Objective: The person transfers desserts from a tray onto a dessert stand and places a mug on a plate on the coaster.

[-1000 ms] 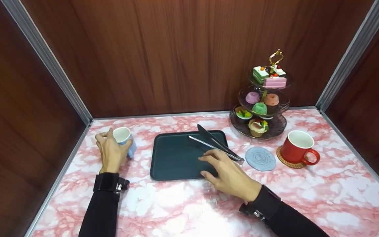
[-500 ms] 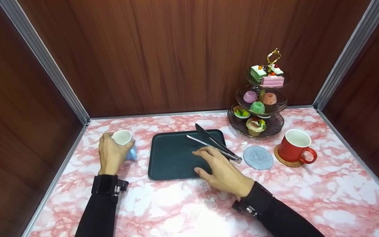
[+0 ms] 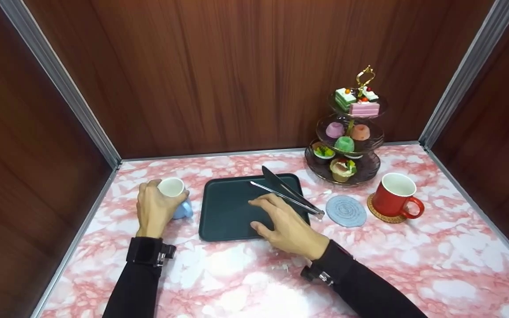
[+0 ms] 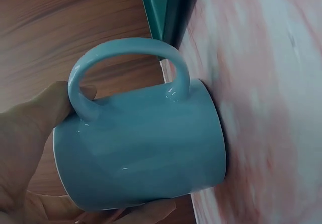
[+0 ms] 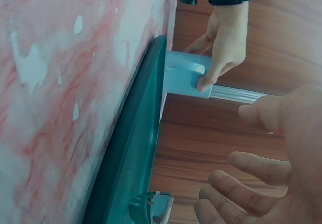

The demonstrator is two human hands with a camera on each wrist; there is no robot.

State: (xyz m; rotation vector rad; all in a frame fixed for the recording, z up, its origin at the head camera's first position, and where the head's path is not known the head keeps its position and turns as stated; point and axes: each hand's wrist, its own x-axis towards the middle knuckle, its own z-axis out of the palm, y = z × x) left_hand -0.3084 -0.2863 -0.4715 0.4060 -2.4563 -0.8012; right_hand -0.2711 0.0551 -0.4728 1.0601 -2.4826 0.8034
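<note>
My left hand [image 3: 153, 210] grips a light blue mug [image 4: 146, 143] near its rim, thumb by the handle and fingers round the far side. The mug stands upright at the left of the table, its handle turned toward the dark green tray [image 3: 230, 221]. Over the tray's front right part hovers my right hand [image 3: 287, 227], fingers loosely bent and nothing in them; the right wrist view shows its fingers [image 5: 246, 191] spread apart. A pair of tongs [image 3: 287, 194] lies across the tray's right side, just beyond the right hand.
A round grey-blue coaster [image 3: 346, 211] lies right of the tray. A red mug [image 3: 391, 196] sits on a woven coaster [image 3: 376, 210] further right. Behind them rises a three-tier stand [image 3: 371, 170] of cakes and tarts. Wood-grain walls [image 3: 219, 88] enclose the pink marbled table [image 3: 219, 282].
My left hand has moved to the right and slightly nearer with the blue mug, closer to the tray. My right hand has drifted a little left over the tray.
</note>
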